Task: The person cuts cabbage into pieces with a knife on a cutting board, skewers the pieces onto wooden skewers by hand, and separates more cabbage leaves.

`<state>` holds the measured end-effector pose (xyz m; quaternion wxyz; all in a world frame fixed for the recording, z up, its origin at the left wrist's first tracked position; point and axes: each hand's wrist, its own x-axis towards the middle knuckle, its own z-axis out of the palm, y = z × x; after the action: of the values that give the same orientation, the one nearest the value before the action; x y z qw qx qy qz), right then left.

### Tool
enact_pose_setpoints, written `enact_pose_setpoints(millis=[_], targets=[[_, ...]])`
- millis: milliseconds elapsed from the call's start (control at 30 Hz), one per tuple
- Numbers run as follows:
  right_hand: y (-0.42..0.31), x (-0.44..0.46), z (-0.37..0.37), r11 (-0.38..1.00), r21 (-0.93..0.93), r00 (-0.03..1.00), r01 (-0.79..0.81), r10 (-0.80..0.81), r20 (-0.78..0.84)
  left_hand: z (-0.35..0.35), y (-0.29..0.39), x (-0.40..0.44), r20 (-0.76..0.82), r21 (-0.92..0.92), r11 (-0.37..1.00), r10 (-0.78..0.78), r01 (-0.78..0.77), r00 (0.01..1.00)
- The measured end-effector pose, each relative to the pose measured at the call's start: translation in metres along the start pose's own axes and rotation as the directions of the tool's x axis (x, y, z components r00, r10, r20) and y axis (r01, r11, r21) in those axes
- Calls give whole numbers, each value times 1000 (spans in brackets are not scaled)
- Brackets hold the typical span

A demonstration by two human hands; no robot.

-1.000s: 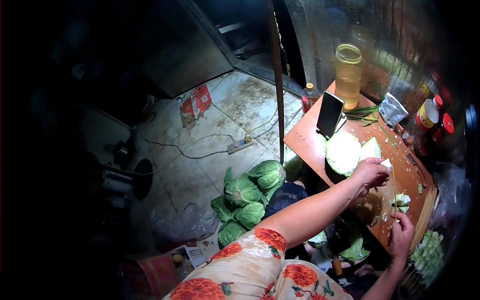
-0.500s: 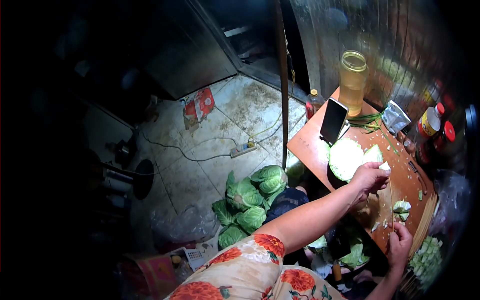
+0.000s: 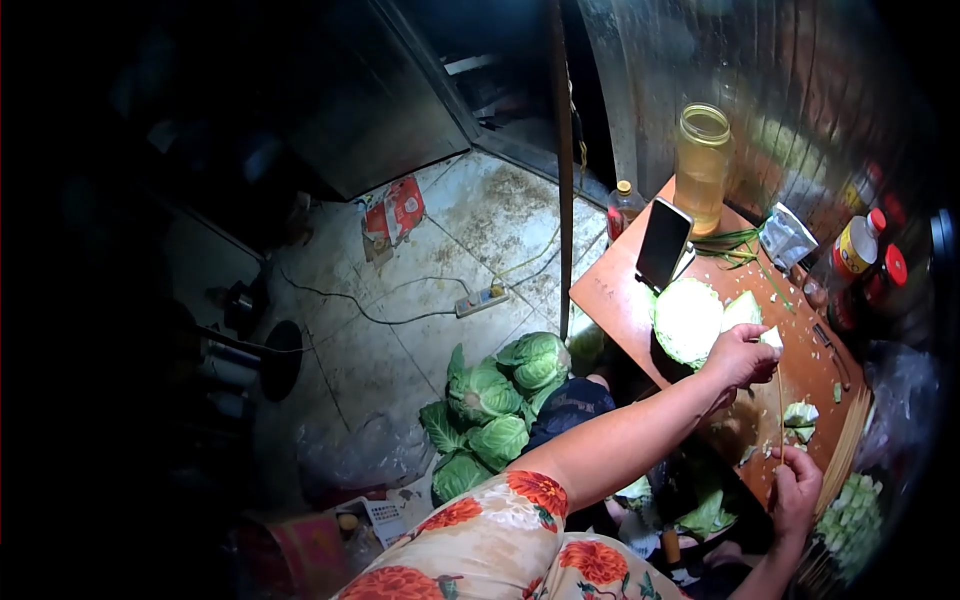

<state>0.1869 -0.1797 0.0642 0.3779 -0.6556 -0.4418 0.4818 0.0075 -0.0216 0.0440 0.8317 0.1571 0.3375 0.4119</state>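
Observation:
My left hand (image 3: 742,360) is closed on a small pale cabbage piece (image 3: 771,338) above the wooden table. Below it, my right hand (image 3: 797,488) pinches the lower end of a thin bamboo skewer (image 3: 781,415). The skewer runs upright toward the cabbage piece; my left fingers hide whether its tip has gone in. Beside my left hand lie a halved cabbage (image 3: 688,320), cut face up, and a cut wedge (image 3: 742,309). Loose cabbage pieces (image 3: 800,415) rest on the table between my hands. A bundle of bare skewers (image 3: 846,440) lies along the right edge.
On the table (image 3: 610,292) a phone (image 3: 664,243) leans near a jar of yellowish liquid (image 3: 703,170). Red-capped bottles (image 3: 858,245) stand at the right. Skewered cabbage (image 3: 853,520) is piled below the skewers. Whole cabbages (image 3: 485,390) and a power strip (image 3: 481,300) lie on the floor.
The view has shifted very slightly. Both hands keep nearly the same position, with the skewer and cabbage piece still held.

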Motion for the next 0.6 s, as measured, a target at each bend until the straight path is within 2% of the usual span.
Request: enact_pose_setpoints(millis=[100, 167, 200, 267, 300, 367, 400, 467, 600], targets=[[1, -1, 3, 1000, -11, 1000, 1, -1, -13, 2, 0, 0, -33, 70, 997, 32, -29, 999], [1, -1, 5, 1000, -8, 1000, -7, 7, -17, 2, -1, 0, -37, 189, 976, 116, -107, 993], [2, -1, 5, 1000, -6, 1000, -14, 14, -20, 1, -4, 2, -38, 188, 977, 114, -105, 993], [7, 0, 5, 1000, 0, 1000, 3, -3, -24, 0, -11, 8, -11, 284, 932, 236, -224, 972], [8, 0, 5, 1000, 8, 999, 22, -22, -28, -2, -13, 11, -11, 283, 933, 235, -222, 972], [8, -1, 6, 999, 4, 999, 39, -38, -29, -6, -19, 17, 43, 542, 754, 418, -373, 907], [7, -1, 6, 998, 1, 998, 57, -57, -29, -5, -19, 17, 43, 541, 755, 416, -371, 908], [5, -3, 6, 999, 12, 998, 50, -50, -30, -5, -20, 15, 96, 650, 604, 538, -462, 838], [6, -4, 6, 996, 61, 998, 61, -59, -31, -1, -18, 10, 96, 638, 620, 524, -456, 847]])
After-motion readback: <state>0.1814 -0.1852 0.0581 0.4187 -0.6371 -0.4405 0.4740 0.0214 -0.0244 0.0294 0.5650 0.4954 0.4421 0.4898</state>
